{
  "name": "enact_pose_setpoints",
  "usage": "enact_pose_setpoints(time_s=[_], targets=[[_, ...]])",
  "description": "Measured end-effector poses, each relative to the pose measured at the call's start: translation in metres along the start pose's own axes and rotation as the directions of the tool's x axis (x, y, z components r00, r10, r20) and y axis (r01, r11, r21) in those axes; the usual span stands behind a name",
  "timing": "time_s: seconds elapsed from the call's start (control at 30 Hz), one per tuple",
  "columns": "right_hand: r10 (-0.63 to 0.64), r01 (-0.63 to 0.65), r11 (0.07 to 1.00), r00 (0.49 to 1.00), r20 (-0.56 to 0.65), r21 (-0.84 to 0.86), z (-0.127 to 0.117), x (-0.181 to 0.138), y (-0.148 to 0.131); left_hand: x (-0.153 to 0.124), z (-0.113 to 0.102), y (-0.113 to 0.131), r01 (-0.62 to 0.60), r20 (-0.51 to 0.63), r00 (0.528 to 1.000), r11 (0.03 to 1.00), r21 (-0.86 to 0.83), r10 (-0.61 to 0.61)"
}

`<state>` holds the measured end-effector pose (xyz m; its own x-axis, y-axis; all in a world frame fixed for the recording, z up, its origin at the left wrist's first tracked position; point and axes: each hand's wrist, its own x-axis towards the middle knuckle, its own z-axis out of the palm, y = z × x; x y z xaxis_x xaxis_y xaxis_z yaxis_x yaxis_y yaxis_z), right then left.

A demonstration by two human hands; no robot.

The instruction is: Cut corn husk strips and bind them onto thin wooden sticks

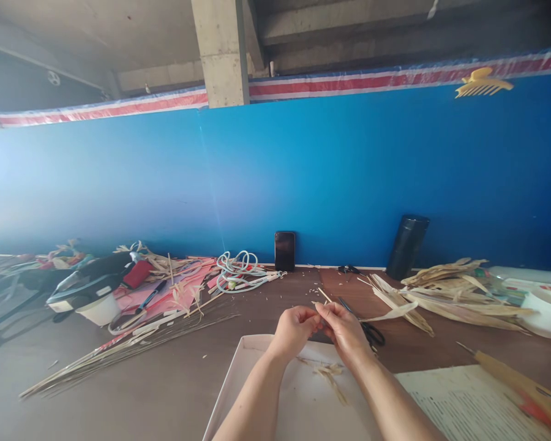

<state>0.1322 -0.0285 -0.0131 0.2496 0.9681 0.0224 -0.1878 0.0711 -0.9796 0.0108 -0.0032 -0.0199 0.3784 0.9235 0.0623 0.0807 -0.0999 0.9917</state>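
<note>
My left hand (296,331) and my right hand (344,331) meet above the far edge of a shallow white box (252,344). Fingers and thumbs of both are pinched together, almost touching. A tiny pale tip shows at the right fingertips, too small to name; anything else between the fingers is hidden. Inside the box, below the hands, lie scraps of dry corn husk (330,375). Scissors with black handles (373,334) rest on the table just behind my right hand, which partly covers them. A thin pale stick (324,295) shows just beyond the fingers.
Dry corn husks (454,294) are heaped at the right, beside a white bowl (548,312) and a black cylinder (408,246). A phone (284,250) leans on the blue partition (330,171). Coiled cord (239,272), pink paper (183,285) and thin wires (138,349) lie left. Printed paper (459,398) lies front right.
</note>
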Motion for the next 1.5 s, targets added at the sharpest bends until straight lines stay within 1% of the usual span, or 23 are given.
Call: enact_pose_setpoints(time_s=[0.2,0.23,0.33,0.43,0.47,0.53,0.6,0.67,0.8,0.93,1.1,1.23,1.3,1.37,1.5], targets=[[0.014,-0.013,1.0,0.998,0.066,-0.014,-0.006,0.007,0.013,0.0,0.002,0.0,0.013,-0.029,0.999,0.999,-0.04,-0.014],[0.016,-0.014,1.0,0.998,0.063,-0.022,-0.006,0.008,0.013,0.0,0.002,0.001,0.013,-0.033,0.999,0.999,-0.05,-0.015],[0.029,-0.029,0.999,1.0,0.002,-0.021,-0.005,0.007,0.01,-0.001,0.003,0.003,0.009,-0.058,0.998,0.996,-0.086,-0.014],[0.066,-0.064,0.997,0.997,-0.049,0.052,-0.003,0.005,0.004,-0.001,0.003,0.007,0.008,-0.088,0.996,0.99,-0.141,-0.02],[0.073,-0.07,0.995,0.996,-0.045,0.068,-0.002,0.005,0.002,-0.001,0.002,0.008,0.01,-0.093,0.995,0.988,-0.157,-0.025],[0.066,-0.066,0.996,0.998,0.0,0.061,-0.003,0.005,0.003,-0.001,0.002,0.009,0.012,-0.098,0.995,0.985,-0.175,-0.03],[0.043,-0.044,0.999,0.997,0.059,0.026,-0.005,0.006,0.007,-0.002,0.002,0.009,0.018,-0.097,0.995,0.984,-0.177,-0.036],[0.024,-0.025,1.0,0.996,0.085,0.016,-0.008,0.009,0.013,-0.002,0.003,0.009,0.033,-0.082,0.995,0.982,-0.185,-0.049],[0.005,-0.007,0.999,0.999,0.054,0.033,-0.011,0.012,0.021,-0.002,0.001,0.007,0.068,-0.01,0.997,0.974,-0.215,-0.071],[-0.014,0.014,1.0,0.999,0.031,0.013,-0.009,0.01,0.017,-0.001,-0.003,0.004,0.038,0.0,0.999,0.98,-0.194,-0.039],[-0.039,0.046,0.996,0.995,0.092,-0.076,-0.006,0.004,0.009,0.001,-0.002,0.001,0.011,-0.053,0.998,0.983,-0.183,-0.021],[-0.061,0.07,0.992,0.994,0.091,-0.1,-0.006,0.003,0.01,0.001,-0.002,0.0,0.021,-0.068,0.997,0.991,-0.132,-0.03],[-0.057,0.063,0.994,0.996,0.072,-0.091,-0.005,0.003,0.011,0.0,-0.003,0.002,0.019,-0.097,0.995,0.996,-0.087,-0.027],[-0.049,0.052,0.998,0.997,0.051,-0.047,-0.005,0.004,0.012,0.0,-0.003,0.003,0.006,-0.116,0.993,0.998,-0.063,-0.013],[-0.042,0.041,0.999,0.998,0.036,0.025,-0.005,0.006,0.013,-0.001,-0.003,0.003,-0.002,-0.104,0.995,0.999,-0.053,-0.004]])
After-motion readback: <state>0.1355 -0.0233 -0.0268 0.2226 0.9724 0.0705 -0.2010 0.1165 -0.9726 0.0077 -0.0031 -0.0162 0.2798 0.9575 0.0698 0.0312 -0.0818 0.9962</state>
